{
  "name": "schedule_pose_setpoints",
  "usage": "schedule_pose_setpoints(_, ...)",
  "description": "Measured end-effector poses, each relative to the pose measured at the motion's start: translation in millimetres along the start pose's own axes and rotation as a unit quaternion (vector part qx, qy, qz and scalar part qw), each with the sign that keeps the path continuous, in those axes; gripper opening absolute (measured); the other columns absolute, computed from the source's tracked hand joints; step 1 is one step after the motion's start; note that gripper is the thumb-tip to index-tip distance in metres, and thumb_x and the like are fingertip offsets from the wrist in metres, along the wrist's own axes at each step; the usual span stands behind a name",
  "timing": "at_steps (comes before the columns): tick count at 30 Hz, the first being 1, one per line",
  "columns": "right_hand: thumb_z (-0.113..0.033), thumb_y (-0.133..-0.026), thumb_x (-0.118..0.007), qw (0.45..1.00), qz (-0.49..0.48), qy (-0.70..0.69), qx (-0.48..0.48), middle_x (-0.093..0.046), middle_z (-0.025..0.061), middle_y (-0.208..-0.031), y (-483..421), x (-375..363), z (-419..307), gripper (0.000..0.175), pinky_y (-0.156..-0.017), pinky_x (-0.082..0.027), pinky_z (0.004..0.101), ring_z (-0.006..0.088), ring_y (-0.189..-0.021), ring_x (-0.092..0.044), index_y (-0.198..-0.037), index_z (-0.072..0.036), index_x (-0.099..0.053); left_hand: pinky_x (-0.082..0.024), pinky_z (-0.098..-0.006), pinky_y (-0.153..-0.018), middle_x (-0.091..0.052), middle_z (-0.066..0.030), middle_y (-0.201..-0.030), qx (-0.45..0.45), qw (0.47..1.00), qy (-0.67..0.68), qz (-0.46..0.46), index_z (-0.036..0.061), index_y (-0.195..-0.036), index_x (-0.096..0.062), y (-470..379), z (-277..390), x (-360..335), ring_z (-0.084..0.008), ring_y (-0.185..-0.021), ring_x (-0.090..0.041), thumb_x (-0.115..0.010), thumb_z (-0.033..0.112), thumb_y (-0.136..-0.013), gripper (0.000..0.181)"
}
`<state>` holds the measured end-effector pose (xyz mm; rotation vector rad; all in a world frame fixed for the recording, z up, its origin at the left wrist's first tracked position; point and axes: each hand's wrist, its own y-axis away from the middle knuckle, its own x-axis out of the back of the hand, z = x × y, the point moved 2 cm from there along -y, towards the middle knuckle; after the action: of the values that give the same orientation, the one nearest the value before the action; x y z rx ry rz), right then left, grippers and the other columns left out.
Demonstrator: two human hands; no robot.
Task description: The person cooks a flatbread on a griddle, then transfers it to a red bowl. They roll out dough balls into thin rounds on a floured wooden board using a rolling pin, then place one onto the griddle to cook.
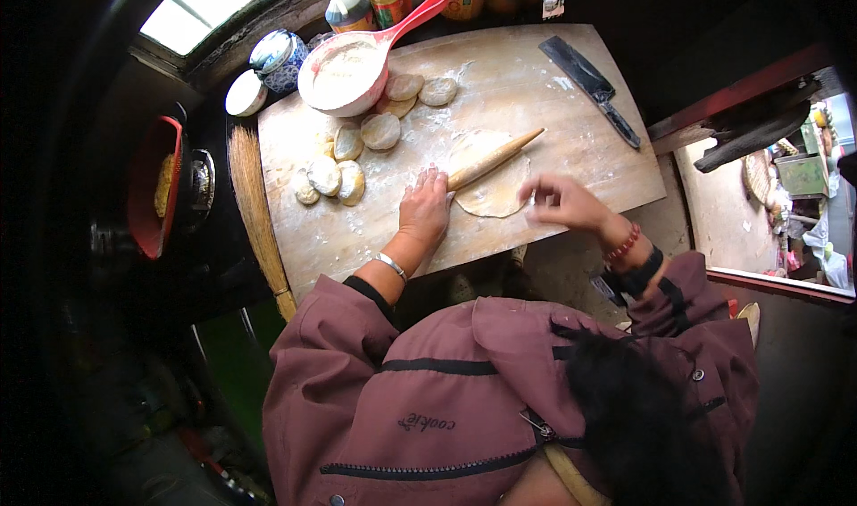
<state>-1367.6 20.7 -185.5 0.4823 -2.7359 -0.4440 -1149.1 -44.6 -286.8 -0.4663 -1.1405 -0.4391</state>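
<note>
A tapered wooden rolling pin [497, 158] lies slantwise across a flat, thin round of dough [492, 201] on the floured wooden board [402, 238]. My left hand [426, 201] presses palm down over the pin's near-left end, which it hides, with its fingers stretched forward. Slightly blurred, my right hand [562, 201] is beside the dough's right edge. Its fingers are curled and apart, with nothing visible in them; whether it touches the dough is unclear. Several small dough discs [381, 132] lie left of the pin, some overlapping.
A red-handled ladle of flour [345, 71] stands at the board's back left. A black cleaver [589, 88] lies back right. A straw brush [251, 205] runs along the left edge. Bottles [351, 4], a blue-and-white jar [278, 57] and a white bowl [246, 94] are behind.
</note>
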Motion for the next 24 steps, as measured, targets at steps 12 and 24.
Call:
schedule_pose_setpoints(12,-0.026,-0.083,-0.047,0.868,0.177,0.442,0.140,-0.039,0.0087,-0.131,-58.1,-9.2,68.3,0.042,-0.102,-0.022,0.0468,0.0250,-0.124,-0.032,-0.121,-0.008,-0.045,-0.011,-0.0514,-0.102,-0.021,-0.0221,-0.137,0.092,0.992,-0.012,-0.081,-0.0036,-0.132,-0.019,10.0,12.0,-0.4,-0.0364,-0.129,-0.017,-0.053,0.040,-0.078,0.078)
schedule_pose_setpoints(24,-0.034,-0.088,-0.036,0.839,0.243,0.475,0.111,-0.033,0.0068,-0.135,-137.9,36.7,74.7,0.042,-0.100,-0.022,0.0490,0.0232,-0.126,-0.028,-0.122,-0.012,-0.046,-0.008,-0.0495,-0.104,-0.014,-0.0186,-0.141,0.092,0.993,-0.076,-0.025,0.0006,-0.133,-0.023,-82.5,-7.1,-6.7,-0.0325,-0.131,-0.011,-0.048,0.044,-0.079,0.073)
